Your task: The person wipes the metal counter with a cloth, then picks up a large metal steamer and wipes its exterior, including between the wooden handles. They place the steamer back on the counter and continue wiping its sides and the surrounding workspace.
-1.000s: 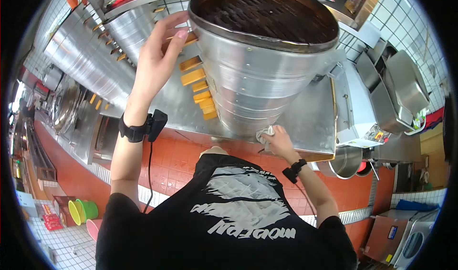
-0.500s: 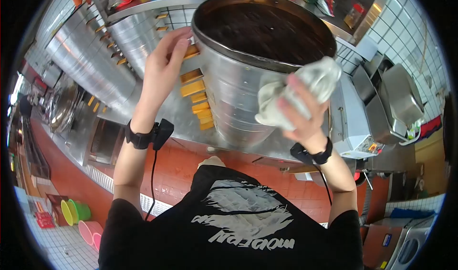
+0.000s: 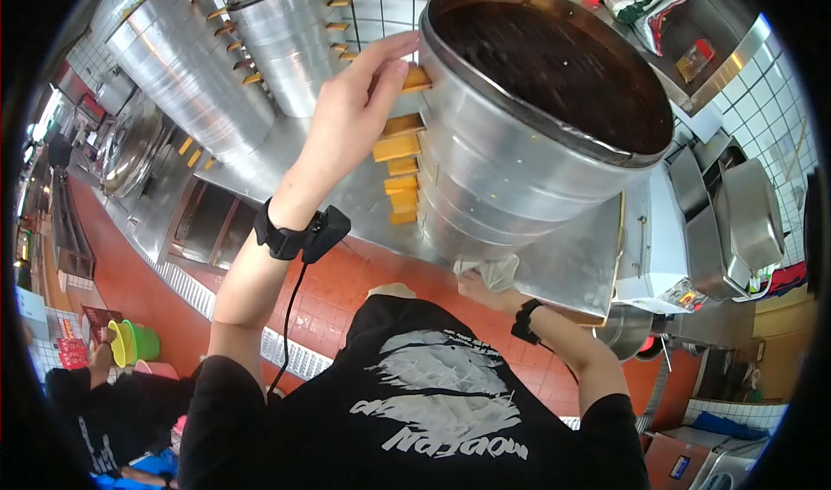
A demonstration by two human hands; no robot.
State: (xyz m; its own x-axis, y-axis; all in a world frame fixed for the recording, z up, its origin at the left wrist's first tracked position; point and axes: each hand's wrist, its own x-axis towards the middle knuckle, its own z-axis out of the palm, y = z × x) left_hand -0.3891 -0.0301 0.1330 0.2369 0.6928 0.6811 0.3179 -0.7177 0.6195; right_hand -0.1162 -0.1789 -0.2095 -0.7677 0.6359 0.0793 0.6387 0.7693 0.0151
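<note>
Tall stack of steel steamer trays [image 3: 511, 144] standing on the steel bench [image 3: 563, 265], tilted in the view, dark slatted inside showing at the top. Left hand [image 3: 355, 113] raised against the stack's upper left side, fingers [image 3: 394, 53] curled over the topmost orange wooden handle [image 3: 415, 79], grip closed on it. More orange handles [image 3: 396, 174] running down the same side below. Right hand [image 3: 480, 284] low at the foot of the stack, at the bench's front edge, grip closed on a crumpled grey cloth [image 3: 492, 270] pressed against the stack's base. Black bands on both wrists, a cable hanging from the left one. Further steamer stacks [image 3: 186, 66] lined up on the bench to the left, with a shelf [image 3: 692, 48] of packets above. Red tiled floor [image 3: 338, 291] below, and another person [image 3: 112, 403] crouched at the lower left near coloured buckets [image 3: 134, 343].
</note>
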